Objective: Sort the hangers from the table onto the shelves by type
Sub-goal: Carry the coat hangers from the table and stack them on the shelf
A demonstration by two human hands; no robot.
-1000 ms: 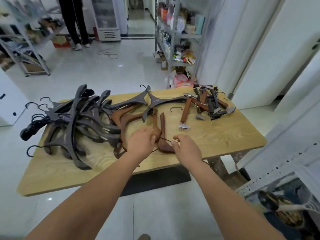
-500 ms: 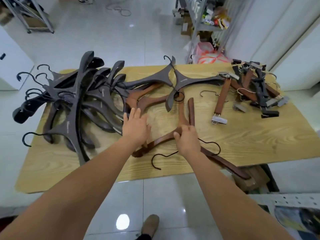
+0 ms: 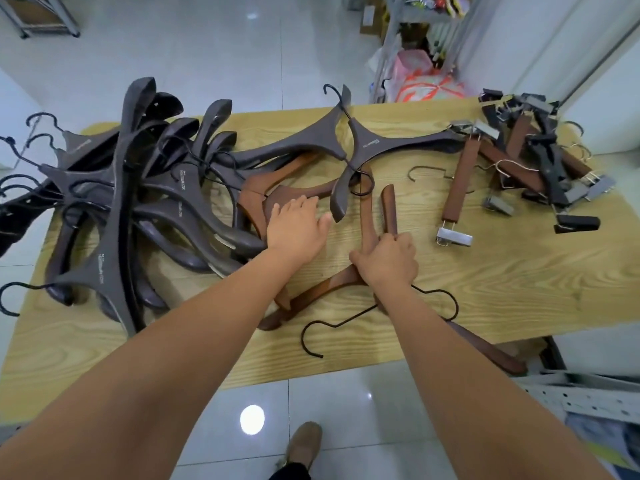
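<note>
White print on dark hangers (image 3: 114, 188) is unreadable. Wood-grain table (image 3: 519, 271), tiled floor (image 3: 207, 46). Left hand (image 3: 294, 226) lies flat; right hand (image 3: 386, 261) grips brown hangers (image 3: 389, 209).

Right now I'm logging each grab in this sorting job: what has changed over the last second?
The right hand now grips two brown wooden hangers at their necks and has drawn them toward the near table edge; one arm overhangs it. The left hand has spread flat on the other brown hangers. The dark hanger pile and clip hangers lie as before.
</note>
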